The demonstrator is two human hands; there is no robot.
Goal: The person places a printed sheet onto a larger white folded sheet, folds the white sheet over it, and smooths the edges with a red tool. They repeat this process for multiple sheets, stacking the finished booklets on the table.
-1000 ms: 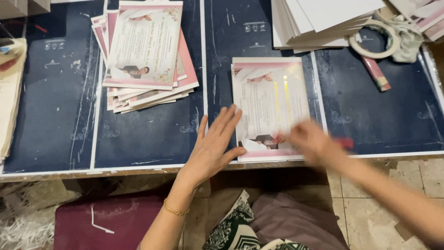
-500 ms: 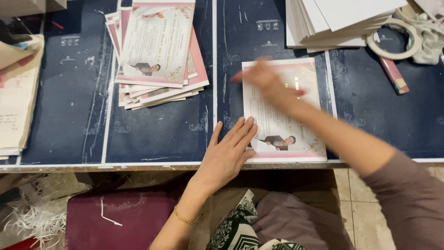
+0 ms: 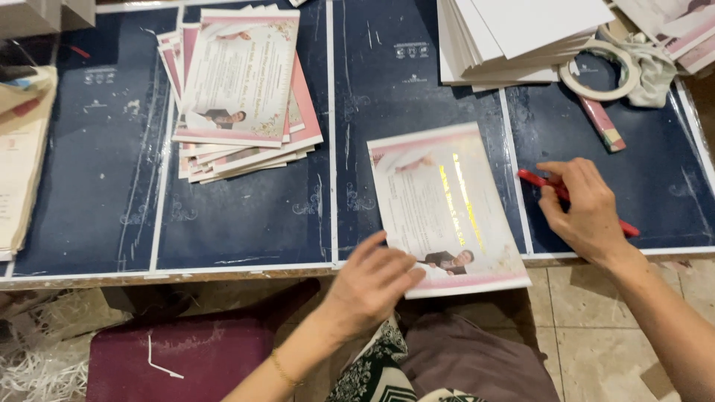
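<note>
A single glossy pink-and-white printed card [image 3: 439, 201] lies tilted on the dark blue cutting mat [image 3: 246, 216], its near edge overhanging the table front. My left hand [image 3: 372, 283] rests flat on the card's near left corner, fingers spread. My right hand [image 3: 585, 208] sits to the right of the card, fingers closed around a red pen-like tool [image 3: 532, 179] that lies along the mat. A fanned stack of the same printed cards [image 3: 238, 89] sits at the far left of the mat.
A pile of white boards [image 3: 514, 37] stands at the back right, with a tape ring [image 3: 599, 71], a cloth and a small pink stick [image 3: 602, 123] beside it. Paper stacks [image 3: 22, 156] line the left edge. A maroon cushion [image 3: 179, 357] and paper shreds lie below the table.
My right hand has swept from the card's top left back to the right side with the red tool. The left hand stays on the card's near corner.
</note>
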